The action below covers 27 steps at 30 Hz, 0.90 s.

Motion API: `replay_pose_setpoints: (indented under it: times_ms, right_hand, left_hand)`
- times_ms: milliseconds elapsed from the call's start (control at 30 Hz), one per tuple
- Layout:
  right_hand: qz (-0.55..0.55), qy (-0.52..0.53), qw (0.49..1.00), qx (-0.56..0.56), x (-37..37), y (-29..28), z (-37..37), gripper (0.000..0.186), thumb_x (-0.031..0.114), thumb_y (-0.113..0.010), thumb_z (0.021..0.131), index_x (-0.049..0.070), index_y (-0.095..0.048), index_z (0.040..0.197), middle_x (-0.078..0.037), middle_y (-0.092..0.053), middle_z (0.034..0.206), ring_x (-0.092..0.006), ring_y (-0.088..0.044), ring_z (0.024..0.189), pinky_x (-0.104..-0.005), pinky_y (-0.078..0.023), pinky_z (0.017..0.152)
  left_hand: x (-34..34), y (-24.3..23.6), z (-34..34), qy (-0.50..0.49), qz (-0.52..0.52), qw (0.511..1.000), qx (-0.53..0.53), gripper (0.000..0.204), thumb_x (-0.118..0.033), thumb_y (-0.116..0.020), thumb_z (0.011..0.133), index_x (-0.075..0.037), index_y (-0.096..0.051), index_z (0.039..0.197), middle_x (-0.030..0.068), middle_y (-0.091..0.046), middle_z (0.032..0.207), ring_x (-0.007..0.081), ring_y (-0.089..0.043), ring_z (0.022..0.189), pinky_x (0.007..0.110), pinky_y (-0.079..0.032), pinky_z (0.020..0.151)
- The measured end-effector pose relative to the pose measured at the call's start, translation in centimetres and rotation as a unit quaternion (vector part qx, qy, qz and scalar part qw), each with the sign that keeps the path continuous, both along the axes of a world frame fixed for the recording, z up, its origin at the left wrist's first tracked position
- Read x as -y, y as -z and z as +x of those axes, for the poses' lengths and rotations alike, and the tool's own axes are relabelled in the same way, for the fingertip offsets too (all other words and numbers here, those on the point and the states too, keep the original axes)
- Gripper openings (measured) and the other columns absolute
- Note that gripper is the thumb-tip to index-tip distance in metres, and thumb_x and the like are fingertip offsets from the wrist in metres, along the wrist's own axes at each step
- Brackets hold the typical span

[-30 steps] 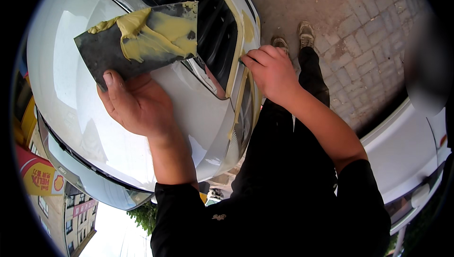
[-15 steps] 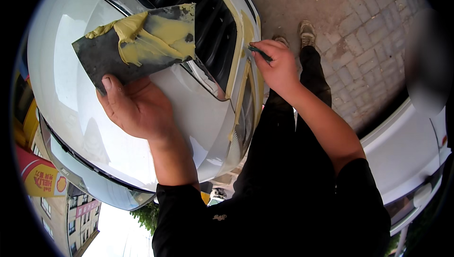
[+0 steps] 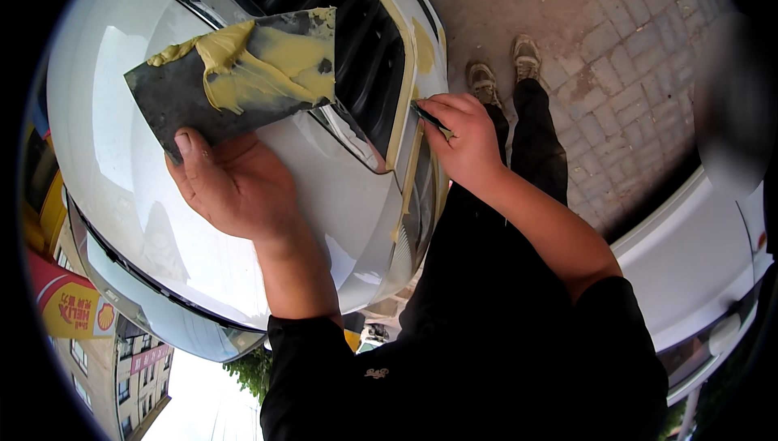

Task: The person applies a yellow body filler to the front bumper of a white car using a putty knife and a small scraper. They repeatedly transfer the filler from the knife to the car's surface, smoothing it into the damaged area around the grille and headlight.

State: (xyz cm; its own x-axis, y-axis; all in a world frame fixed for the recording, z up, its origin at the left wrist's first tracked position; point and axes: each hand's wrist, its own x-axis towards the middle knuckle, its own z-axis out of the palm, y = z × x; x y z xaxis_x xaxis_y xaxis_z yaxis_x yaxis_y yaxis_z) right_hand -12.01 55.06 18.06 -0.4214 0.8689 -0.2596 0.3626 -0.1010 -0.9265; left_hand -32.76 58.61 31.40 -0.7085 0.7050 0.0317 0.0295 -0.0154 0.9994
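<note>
Brick paving (image 3: 624, 109) and the front of a white car (image 3: 97, 133) — each hand holding something, yellow putty (image 3: 228, 50) on the left-side plate.
Left hand (image 3: 232, 183): thumb on top of a flat dark plate (image 3: 177, 99), other fingers underneath, pinching its near edge; plate appears over the bonnet and partly across the black grille (image 3: 369, 60) (contact with the car: cannot tell). Putty lies thick along the upper-left edge, smeared thinner toward the right end. Right hand (image 3: 468, 143): fingers pressed together, pinching a small dark blade (image 3: 433, 119), its tip at the bumper (image 3: 436, 83) near the tan strip (image 3: 399, 121) edging the grille — touching or not, unclear. Yellowish patch (image 3: 423, 48) farther up the bumper.
</note>
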Motion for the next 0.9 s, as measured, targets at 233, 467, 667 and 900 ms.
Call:
replay_pose_setpoints:
  times_ms: [233,467,667,900]
  right_hand:
    - [-0.063,0.12,0.99,-0.026,-2.0,0.2,2.7,0.02,0.004,-0.07,0.081,0.004,-0.07,0.101,-0.01,-0.068,0.096,-0.0249,-0.064,0.087,-0.0324,-0.05,0.079]
    - [-0.412,0.271,0.805,-0.33,-5.3,-1.4,5.2,0.014,0.009,-0.067,0.091,-0.001,-0.067,0.101,-0.002,-0.069,0.094,-0.0114,-0.064,0.085,-0.0258,-0.052,0.077]
    - [-0.522,0.293,0.643,-0.477,-6.3,-1.2,5.8,0.018,0.015,-0.055,0.097,0.006,-0.062,0.111,-0.005,-0.067,0.103,-0.0172,-0.065,0.094,-0.0345,-0.053,0.085]
    - [-0.575,0.278,0.656,-0.403,-5.4,0.4,5.9,0.018,0.013,-0.061,0.093,0.003,-0.064,0.108,-0.004,-0.067,0.1,-0.0143,-0.064,0.09,-0.0302,-0.05,0.084]
  left_hand:
    - [0.2,0.0,-0.1,0.001,-0.019,1.0,0.006,0.037,-0.019,-0.04,0.101,0.004,-0.048,0.128,0.0162,-0.06,0.122,0.0263,-0.058,0.112,0.044,-0.045,0.098]
    - [0.7,-0.4,0.5,0.075,-0.038,0.994,0.068,0.033,-0.016,-0.04,0.101,0.004,-0.049,0.125,0.0155,-0.061,0.119,0.025,-0.059,0.11,0.042,-0.046,0.097]
    - [0.9,-0.3,1.3,0.113,-0.06,0.99,0.058,0.03,-0.014,-0.042,0.101,0.003,-0.052,0.123,0.0147,-0.061,0.119,0.0234,-0.059,0.109,0.04,-0.045,0.097]
    - [0.4,-0.5,1.5,0.062,-0.035,0.997,0.041,0.028,-0.014,-0.045,0.1,0.004,-0.055,0.12,0.0142,-0.063,0.115,0.0213,-0.061,0.105,0.036,-0.047,0.095]
